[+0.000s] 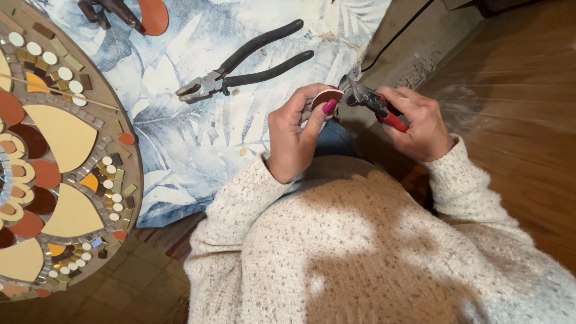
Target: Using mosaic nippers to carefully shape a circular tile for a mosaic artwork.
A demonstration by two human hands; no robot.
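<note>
My left hand pinches a small round brown tile piece between thumb and fingers. My right hand grips red-handled tile nippers, whose metal jaws touch the right edge of the tile piece. Both hands are held above my lap, over a cream knitted sweater. A round mosaic panel with tan, brown, orange and white pieces lies at the left.
Black-handled pliers lie on a blue-and-white leaf-patterned cloth. Another tool and an orange tile shape sit at the top. A black cable runs at the upper right. Wooden flooring spreads on the right.
</note>
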